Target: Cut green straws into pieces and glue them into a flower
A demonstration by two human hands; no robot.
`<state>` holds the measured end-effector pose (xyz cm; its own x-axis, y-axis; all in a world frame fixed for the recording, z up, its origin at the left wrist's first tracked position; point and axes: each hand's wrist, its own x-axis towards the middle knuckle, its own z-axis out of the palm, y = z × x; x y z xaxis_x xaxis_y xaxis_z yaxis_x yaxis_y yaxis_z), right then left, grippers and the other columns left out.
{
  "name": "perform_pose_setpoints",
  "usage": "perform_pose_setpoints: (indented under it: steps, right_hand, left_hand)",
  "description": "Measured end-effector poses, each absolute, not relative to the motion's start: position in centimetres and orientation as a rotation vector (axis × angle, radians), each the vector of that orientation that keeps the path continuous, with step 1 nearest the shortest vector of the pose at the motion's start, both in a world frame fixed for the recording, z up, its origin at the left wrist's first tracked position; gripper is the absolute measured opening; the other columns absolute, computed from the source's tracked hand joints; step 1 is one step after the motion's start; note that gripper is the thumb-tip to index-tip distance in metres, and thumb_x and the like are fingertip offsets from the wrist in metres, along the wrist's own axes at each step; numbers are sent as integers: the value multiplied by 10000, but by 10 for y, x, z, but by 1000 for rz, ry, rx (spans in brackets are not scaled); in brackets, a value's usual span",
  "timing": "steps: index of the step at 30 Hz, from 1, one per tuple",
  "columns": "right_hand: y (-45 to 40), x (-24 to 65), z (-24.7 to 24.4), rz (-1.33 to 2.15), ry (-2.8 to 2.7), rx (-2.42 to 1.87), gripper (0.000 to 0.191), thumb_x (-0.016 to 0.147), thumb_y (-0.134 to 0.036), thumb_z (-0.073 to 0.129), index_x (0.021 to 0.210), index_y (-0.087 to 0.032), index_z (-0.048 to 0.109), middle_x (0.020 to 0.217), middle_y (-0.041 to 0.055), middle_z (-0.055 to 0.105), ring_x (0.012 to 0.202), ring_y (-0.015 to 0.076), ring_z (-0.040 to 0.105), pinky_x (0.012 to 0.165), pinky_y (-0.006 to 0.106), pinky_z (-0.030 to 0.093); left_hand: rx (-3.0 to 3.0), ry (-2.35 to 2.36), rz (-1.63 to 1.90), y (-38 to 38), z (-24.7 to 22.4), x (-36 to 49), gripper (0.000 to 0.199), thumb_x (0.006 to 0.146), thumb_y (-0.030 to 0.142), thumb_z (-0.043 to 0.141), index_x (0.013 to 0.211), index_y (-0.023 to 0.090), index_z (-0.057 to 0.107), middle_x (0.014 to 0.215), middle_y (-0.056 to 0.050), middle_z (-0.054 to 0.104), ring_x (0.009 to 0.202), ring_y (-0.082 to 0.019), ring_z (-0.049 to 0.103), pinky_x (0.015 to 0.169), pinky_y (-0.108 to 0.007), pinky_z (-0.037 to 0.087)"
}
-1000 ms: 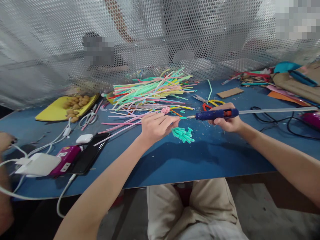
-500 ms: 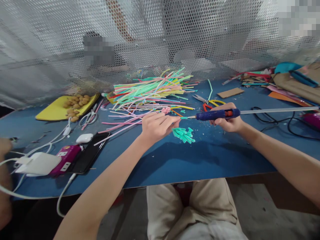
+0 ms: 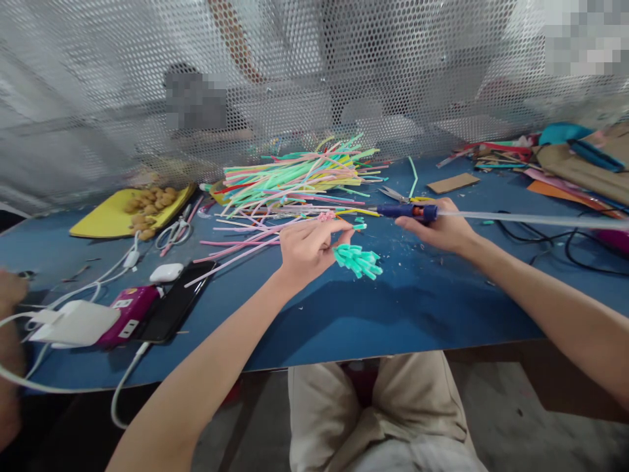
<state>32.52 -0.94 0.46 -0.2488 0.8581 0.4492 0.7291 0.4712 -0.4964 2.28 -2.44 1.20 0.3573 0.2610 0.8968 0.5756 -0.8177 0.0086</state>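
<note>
My left hand is closed, pinching a short teal pipe cleaner piece between thumb and forefinger. Below those fingertips, a bunch of short teal pipe cleaner pieces sticks out to the right from the same hand. To the right, my right hand is wrapped round a dark blue glue gun, its nozzle pointing left. A long whitish glue stick trails from its back end. The nozzle is apart from the pinched piece. A pink curled bit lies just behind my left hand.
A heap of coloured pipe cleaners lies against the perforated metal screen. Pliers and a cardboard strip are beyond the glue gun. On the left are a phone, a purple power strip and cables. Another person's hand shows at the left edge.
The glue gun has moved away from the pinched teal piece, back and slightly up, in my right hand. White glue now seems to show on that piece. My left hand has barely shifted.
</note>
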Motion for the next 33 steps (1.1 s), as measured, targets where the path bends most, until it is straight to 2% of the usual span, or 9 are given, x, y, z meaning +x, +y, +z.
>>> perform_pose_setpoints:
  steps: [3, 6, 10, 12, 14, 17, 19, 24, 33]
  right_hand:
    - [4, 334, -2, 20, -2038, -1561, 392, 904, -575, 594, 981, -194, 650, 888, 130, 672, 804, 285, 620, 701, 403, 474]
    - [17, 348, -21, -129, -2052, -1750, 526, 861, -358, 600, 1317, -101, 549, 1275, 274, 579, 1170, 433, 561, 911, 552, 480]
    - [26, 356, -32, -133, -1978, -1902, 563, 882, -279, 540, 1412, -90, 522, 1385, 301, 508, 1278, 516, 468, 979, 709, 405]
    - [23, 352, -23, -151, -1991, -1761, 456, 910, -297, 543, 1325, -115, 598, 1387, 272, 524, 1297, 492, 467, 1022, 704, 391]
    - [12, 342, -7, -87, -2033, -1499, 307, 945, -330, 557, 1173, -162, 676, 1285, 211, 624, 1231, 406, 549, 1045, 618, 430]
    - [-11, 318, 13, 275, -2018, -1149, 238, 977, -381, 573, 1004, -204, 729, 964, 107, 748, 871, 254, 678, 838, 443, 546]
    - [-27, 300, 16, 455, -2081, -923, 197, 955, -383, 637, 955, -227, 758, 920, 68, 765, 828, 216, 684, 785, 387, 553]
    - [-45, 273, 0, 615, -1860, -612, 132, 863, -279, 799, 987, -250, 763, 865, 25, 724, 706, 149, 631, 653, 310, 540]
    - [-45, 270, -4, 711, -1734, -437, 217, 791, -188, 868, 983, -270, 807, 916, 30, 699, 783, 147, 635, 631, 291, 540]
  left_hand:
    - [-2349, -828, -1569, -24, 11, 25, 119, 951, 342, 689, 940, 237, 744, 473, 84, 415, 447, -82, 380, 510, -259, 310]
    - [-2339, -888, -1611, -24, 11, 27, 148, 960, 347, 677, 935, 221, 751, 478, 80, 429, 447, -79, 369, 505, -257, 306]
    - [-2261, -827, -1530, -25, 12, 28, 90, 935, 319, 710, 939, 241, 754, 474, 85, 450, 460, -78, 415, 524, -250, 331]
    - [-2244, -819, -1520, -26, 12, 29, 94, 936, 331, 711, 939, 248, 754, 469, 84, 447, 466, -82, 431, 529, -251, 344]
    - [-2248, -812, -1525, -28, 12, 31, 122, 946, 355, 698, 928, 248, 756, 457, 82, 431, 461, -86, 426, 533, -257, 357]
    - [-2282, -750, -1544, -33, 12, 34, 115, 944, 343, 708, 930, 241, 760, 449, 82, 423, 452, -85, 402, 537, -270, 349]
    - [-2310, -680, -1569, -37, 11, 36, 69, 929, 294, 730, 955, 237, 759, 466, 83, 446, 459, -79, 411, 543, -269, 343]
    - [-2391, -599, -1639, -40, 4, 42, 111, 896, 255, 769, 1003, 237, 747, 494, 98, 459, 467, -64, 420, 540, -255, 308]
    - [-2542, -588, -1751, -43, -3, 53, 102, 903, 302, 770, 939, 212, 736, 489, 113, 310, 453, -57, 344, 535, -240, 301]
